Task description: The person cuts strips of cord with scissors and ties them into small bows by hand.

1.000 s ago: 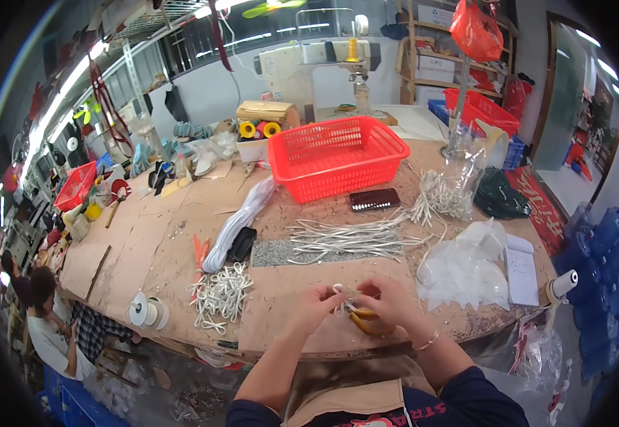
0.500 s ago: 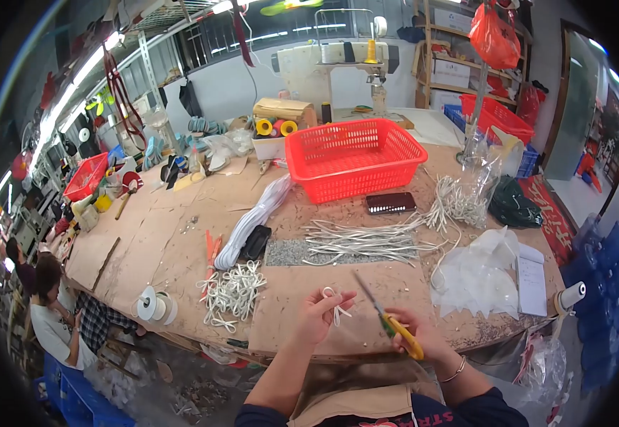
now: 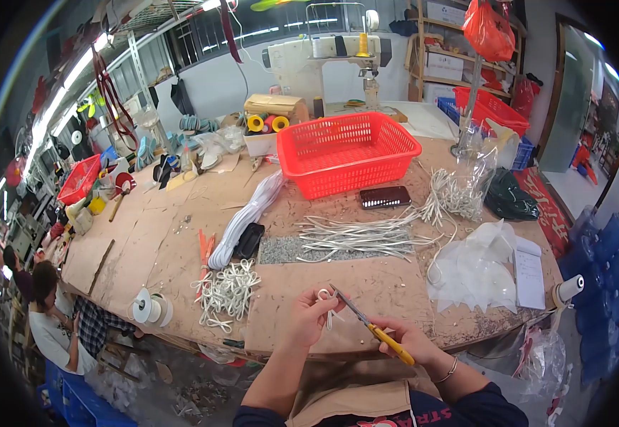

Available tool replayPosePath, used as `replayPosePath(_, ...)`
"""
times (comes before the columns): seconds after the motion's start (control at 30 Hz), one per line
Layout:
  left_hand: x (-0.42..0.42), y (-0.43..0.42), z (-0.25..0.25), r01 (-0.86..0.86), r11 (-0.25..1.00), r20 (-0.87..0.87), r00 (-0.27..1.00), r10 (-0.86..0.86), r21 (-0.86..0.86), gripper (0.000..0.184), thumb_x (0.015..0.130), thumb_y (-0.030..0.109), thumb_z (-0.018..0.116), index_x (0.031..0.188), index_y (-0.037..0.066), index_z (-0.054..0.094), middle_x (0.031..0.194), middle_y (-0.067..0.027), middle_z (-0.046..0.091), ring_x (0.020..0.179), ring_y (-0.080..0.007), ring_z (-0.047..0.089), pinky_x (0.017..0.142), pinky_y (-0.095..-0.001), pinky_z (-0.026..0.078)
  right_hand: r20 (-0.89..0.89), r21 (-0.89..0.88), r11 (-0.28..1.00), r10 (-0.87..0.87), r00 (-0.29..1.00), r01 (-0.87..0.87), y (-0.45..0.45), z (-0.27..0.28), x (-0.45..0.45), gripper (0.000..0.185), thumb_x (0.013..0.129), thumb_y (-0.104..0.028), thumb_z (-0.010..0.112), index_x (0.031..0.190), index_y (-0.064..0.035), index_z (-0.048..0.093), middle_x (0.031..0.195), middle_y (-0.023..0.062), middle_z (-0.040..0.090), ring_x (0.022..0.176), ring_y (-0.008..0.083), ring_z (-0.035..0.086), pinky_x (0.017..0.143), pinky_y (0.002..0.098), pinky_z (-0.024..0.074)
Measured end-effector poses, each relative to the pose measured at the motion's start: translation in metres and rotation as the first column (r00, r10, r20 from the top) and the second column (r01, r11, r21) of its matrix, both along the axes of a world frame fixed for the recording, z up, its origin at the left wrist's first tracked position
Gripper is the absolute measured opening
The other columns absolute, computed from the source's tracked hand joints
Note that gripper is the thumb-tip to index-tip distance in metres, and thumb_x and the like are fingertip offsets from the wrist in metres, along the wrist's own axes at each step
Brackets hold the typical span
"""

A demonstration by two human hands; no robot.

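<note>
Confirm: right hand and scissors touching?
Touching. The head view shows the right hand gripping the scissors by their yellow handles, with no gap between fingers and handles.

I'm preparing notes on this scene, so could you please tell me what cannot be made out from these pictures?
In the head view:
Cord: pinched part hidden by the left hand.
Scissors: handles partly covered by the right hand.
Notebook: any writing too small to read.
Apron: lower part cut off by the bottom edge.
</note>
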State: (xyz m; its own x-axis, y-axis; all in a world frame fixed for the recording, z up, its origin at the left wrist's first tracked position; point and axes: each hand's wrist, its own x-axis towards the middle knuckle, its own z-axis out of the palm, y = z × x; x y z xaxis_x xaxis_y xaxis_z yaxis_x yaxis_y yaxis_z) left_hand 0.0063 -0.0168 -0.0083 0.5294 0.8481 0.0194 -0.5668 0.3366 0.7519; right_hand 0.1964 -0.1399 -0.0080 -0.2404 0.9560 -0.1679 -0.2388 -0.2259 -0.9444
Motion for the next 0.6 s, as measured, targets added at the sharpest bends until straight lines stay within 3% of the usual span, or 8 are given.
replayPosePath(0.17,0.002,0.000,-0.004,-0.011,1.000,0.006,1.000,0.011,0.009,0.011,0.079,-0.005,0.051,0.077,0.004,0.055,0.097,-0.0123,0.059,0.092,-0.0269,0.059,0.082,-0.0349,0.049,0.127,0.041,0.996,-0.084,0.988,0.080,-0.003,0.000,-0.009,0.051,0.078,-0.006,0.063,0.126,-0.0105,0.045,0.089,-0.0015,0.054,0.064,0.0031,0.050,0.057,0.0164,0.0423)
replayPosePath(0.23,0.002,0.002,-0.006,-0.032,0.998,0.077,0.996,0.037,-0.054,0.009,0.082,-0.001,0.050,0.080,0.004,0.057,0.105,-0.0131,0.056,0.099,-0.0320,0.056,0.084,-0.0383,0.049,0.172,0.042,0.995,-0.099,0.980,0.093,-0.005,-0.003,-0.009,0.049,0.079,-0.007,0.062,0.125,-0.0104,0.045,0.088,-0.0008,0.055,0.063,0.0028,0.050,0.055,0.0164,0.0422)
replayPosePath(0.3,0.001,0.004,0.000,-0.050,0.995,0.159,0.985,0.064,-0.091,0.009,0.084,0.001,0.049,0.083,0.005,0.058,0.108,-0.0129,0.055,0.102,-0.0345,0.054,0.084,-0.0400,0.048,0.024,-0.027,0.994,-0.103,0.994,0.104,-0.008,-0.015,-0.005,0.048,0.081,-0.010,0.061,0.125,-0.0096,0.044,0.086,-0.0006,0.054,0.062,0.0041,0.050,0.053,0.0179,0.0418)
replayPosePath(0.33,-0.001,0.005,0.004,-0.061,0.989,0.236,0.967,0.091,-0.132,0.010,0.086,0.004,0.049,0.086,0.006,0.058,0.112,-0.0126,0.054,0.105,-0.0370,0.051,0.085,-0.0418,0.048,0.025,-0.021,0.995,-0.094,0.995,0.095,-0.010,-0.017,-0.005,0.048,0.081,-0.010,0.061,0.125,-0.0096,0.044,0.086,-0.0006,0.054,0.062,0.0041,0.050,0.053,0.0179,0.0418)
replayPosePath(0.4,-0.005,0.006,0.009,-0.046,0.993,0.261,0.963,0.073,-0.107,0.011,0.087,0.006,0.048,0.087,0.007,0.059,0.112,-0.0119,0.054,0.107,-0.0379,0.050,0.084,-0.0423,0.049,-0.016,0.050,0.998,-0.028,0.999,0.029,-0.013,-0.018,-0.004,0.050,0.082,-0.023,0.061,0.126,-0.0090,0.040,0.088,0.0052,0.052,0.061,0.0093,0.050,0.052,0.0207,0.0414)
replayPosePath(0.6,-0.008,0.005,0.010,-0.037,0.999,0.270,0.962,0.037,-0.007,0.010,0.087,0.008,0.050,0.092,0.007,0.058,0.113,-0.0102,0.052,0.106,-0.0359,0.051,0.082,-0.0400,0.049,-0.032,0.008,1.000,0.008,0.999,-0.008,-0.018,-0.013,-0.004,0.053,0.082,-0.023,0.061,0.127,-0.0072,0.038,0.091,0.0060,0.051,0.062,0.0097,0.050,0.053,0.0215,0.0418)
